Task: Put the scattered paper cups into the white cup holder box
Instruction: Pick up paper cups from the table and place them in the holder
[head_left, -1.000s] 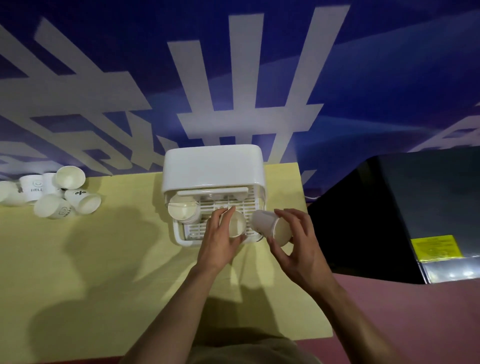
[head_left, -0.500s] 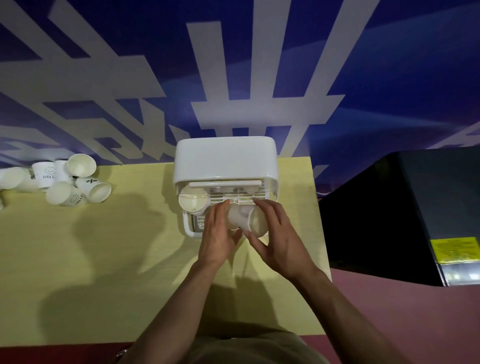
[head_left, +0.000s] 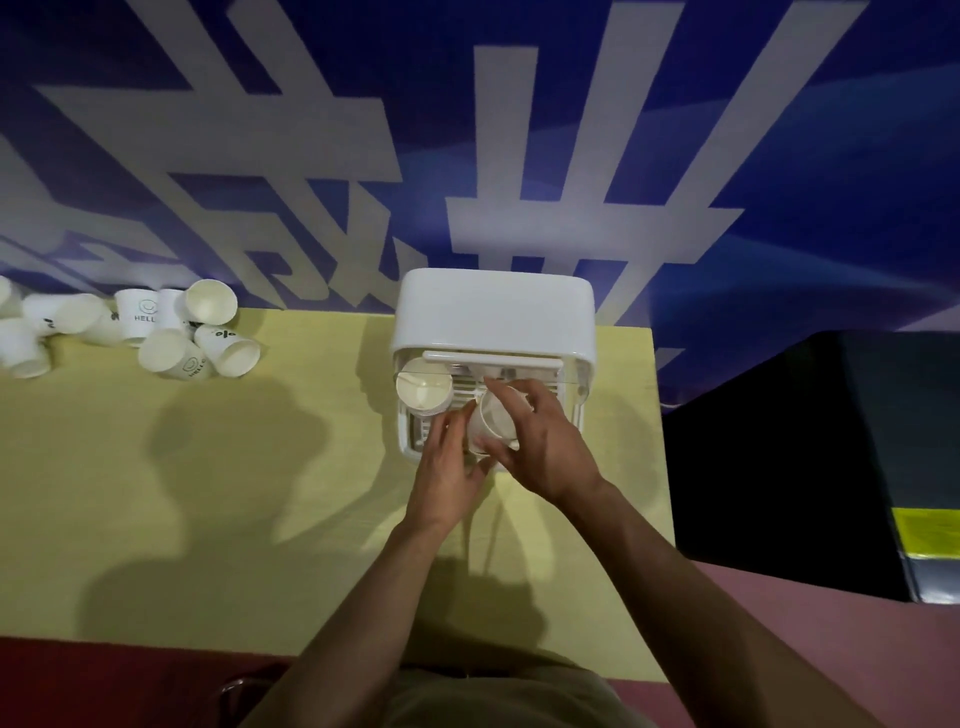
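Observation:
The white cup holder box (head_left: 493, 312) stands at the back of the yellow table (head_left: 208, 493), its front open over a slatted tray. One paper cup (head_left: 423, 391) sits in the tray's left side. My right hand (head_left: 545, 447) grips a second paper cup (head_left: 493, 421) over the tray's middle. My left hand (head_left: 449, 467) touches that cup from the left with curled fingers; whether another cup lies under it is hidden. Several loose paper cups (head_left: 171, 332) lie scattered at the table's far left.
A blue wall with large white characters (head_left: 493, 156) rises right behind the table. A dark cabinet (head_left: 831, 457) stands to the right of the table, with a pink floor (head_left: 831, 649) below it. The table's right edge runs close to the box.
My right hand has carried its cup left from beside the box to over the tray's middle, meeting my left hand. The view has shifted slightly nearer the box.

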